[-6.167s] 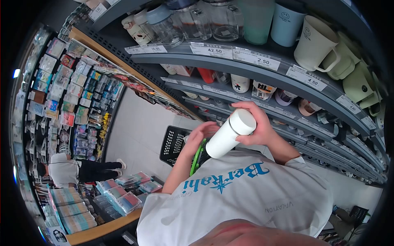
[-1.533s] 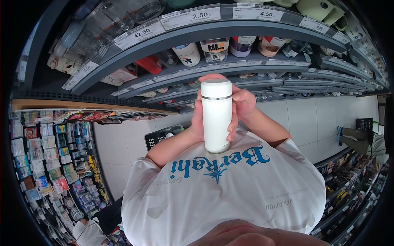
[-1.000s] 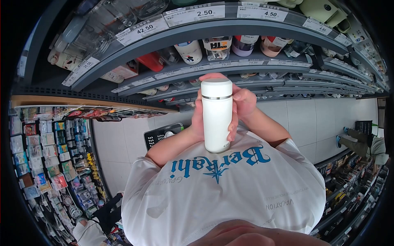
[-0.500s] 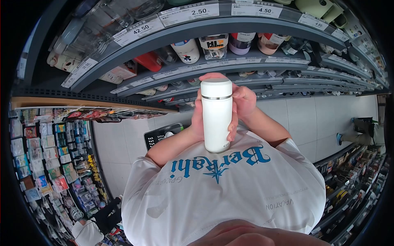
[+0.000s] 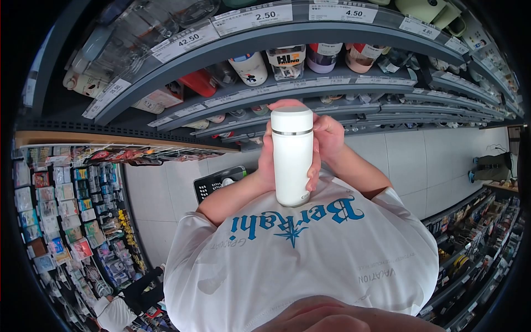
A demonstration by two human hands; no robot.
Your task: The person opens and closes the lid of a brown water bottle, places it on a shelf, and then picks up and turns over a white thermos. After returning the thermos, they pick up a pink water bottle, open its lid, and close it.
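Observation:
A white thermos bottle (image 5: 293,166) with a white lid and a silver ring below it stands nearly upright before my chest. My left hand (image 5: 266,160) is wrapped around its body, with fingertips showing on the right side. Beside the lid, my right hand (image 5: 330,137) has its fingers bent against the bottle's upper part. Some fingers show behind the top of the lid; the bottle hides the rest of the grip.
Store shelves (image 5: 232,41) with price tags, bottles and cups curve across the front. A black basket (image 5: 206,182) is on the floor at left. Hanging packaged goods (image 5: 72,205) line the left side. People are at lower left (image 5: 113,312) and far right (image 5: 492,167).
My hands and the thermos bottle hold almost the same pose. The person at far right has shifted and shows more of the legs; the person at lower left has moved slightly.

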